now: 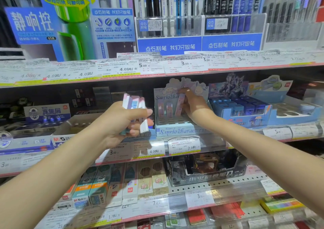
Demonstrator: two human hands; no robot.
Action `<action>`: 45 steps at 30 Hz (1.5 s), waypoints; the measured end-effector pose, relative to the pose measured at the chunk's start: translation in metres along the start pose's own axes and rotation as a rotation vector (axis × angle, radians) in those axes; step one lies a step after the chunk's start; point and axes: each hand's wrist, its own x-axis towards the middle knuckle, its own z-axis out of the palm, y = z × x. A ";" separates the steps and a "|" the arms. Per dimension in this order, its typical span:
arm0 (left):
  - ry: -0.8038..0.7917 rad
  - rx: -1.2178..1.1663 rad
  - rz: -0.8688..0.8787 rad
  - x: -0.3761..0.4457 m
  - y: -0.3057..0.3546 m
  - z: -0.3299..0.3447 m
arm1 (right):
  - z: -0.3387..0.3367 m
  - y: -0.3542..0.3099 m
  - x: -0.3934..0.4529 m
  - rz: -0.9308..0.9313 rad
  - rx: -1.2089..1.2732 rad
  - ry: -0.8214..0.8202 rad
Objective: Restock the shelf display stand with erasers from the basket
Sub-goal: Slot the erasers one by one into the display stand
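The left hand (122, 123) grips a bunch of boxed erasers (135, 109). The right hand (192, 104) pinches one pink eraser (180, 104) inside the Sanrio display stand (177, 130).

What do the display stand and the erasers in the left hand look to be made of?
Display stand: likely printed cardboard, matte, with a flat die-cut backboard and slotted tray. Erasers in the left hand: pastel, apparently glossy sleeves or cases; plastic or card, unclear.
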 end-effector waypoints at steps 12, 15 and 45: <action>0.004 -0.004 -0.006 0.003 0.000 0.001 | 0.000 0.004 -0.002 -0.051 0.098 0.072; 0.011 -0.008 -0.010 0.003 -0.001 0.000 | 0.001 0.004 -0.001 -0.078 0.115 0.056; 0.012 -0.019 -0.018 0.009 0.003 -0.002 | -0.007 -0.002 0.008 -0.080 0.060 -0.042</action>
